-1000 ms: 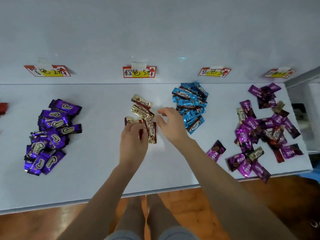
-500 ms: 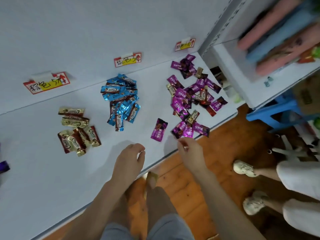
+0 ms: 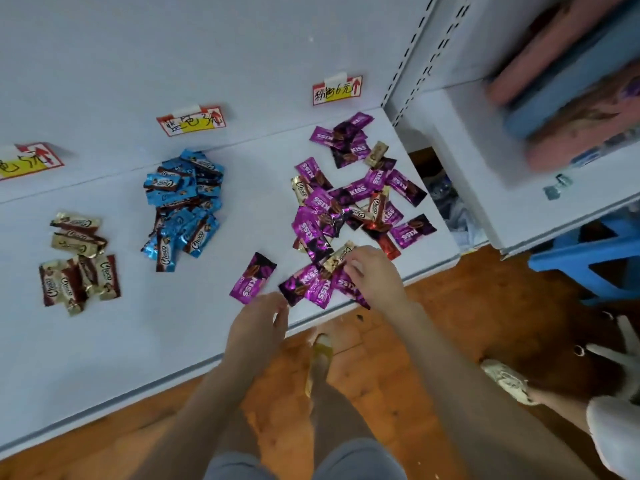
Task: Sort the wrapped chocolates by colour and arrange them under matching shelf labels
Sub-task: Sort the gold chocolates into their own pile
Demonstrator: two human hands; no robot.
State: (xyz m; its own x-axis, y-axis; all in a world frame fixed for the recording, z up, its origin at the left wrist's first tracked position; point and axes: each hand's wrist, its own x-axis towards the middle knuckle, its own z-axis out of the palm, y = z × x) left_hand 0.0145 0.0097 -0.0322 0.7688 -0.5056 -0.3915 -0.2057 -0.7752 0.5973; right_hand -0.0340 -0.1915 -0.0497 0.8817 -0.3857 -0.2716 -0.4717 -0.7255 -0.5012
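On the white shelf (image 3: 104, 341) lie three piles of wrapped chocolates. A gold-and-brown pile (image 3: 79, 261) is at the left and a blue pile (image 3: 183, 206) sits under the blue label (image 3: 192, 121). Under the right label (image 3: 337, 90) is a magenta pile (image 3: 346, 202) with a few gold and red ones mixed in. One magenta chocolate (image 3: 252, 277) lies apart. My right hand (image 3: 374, 277) pinches a gold chocolate (image 3: 337, 258) at the near edge of the magenta pile. My left hand (image 3: 258, 327) hovers by the shelf's front edge, fingers loosely curled, holding nothing.
A third label (image 3: 27, 161) shows at the far left. A slotted upright (image 3: 405, 74) ends the shelf on the right; beyond it a lower shelf holds pink and blue packs (image 3: 571, 81). A blue stool (image 3: 588, 265) and another person's shoe (image 3: 505, 379) are on the wooden floor.
My view swung right from the gold pile to the magenta pile. My right hand reached onto that pile and took hold of a gold chocolate; my left hand followed along the shelf edge.
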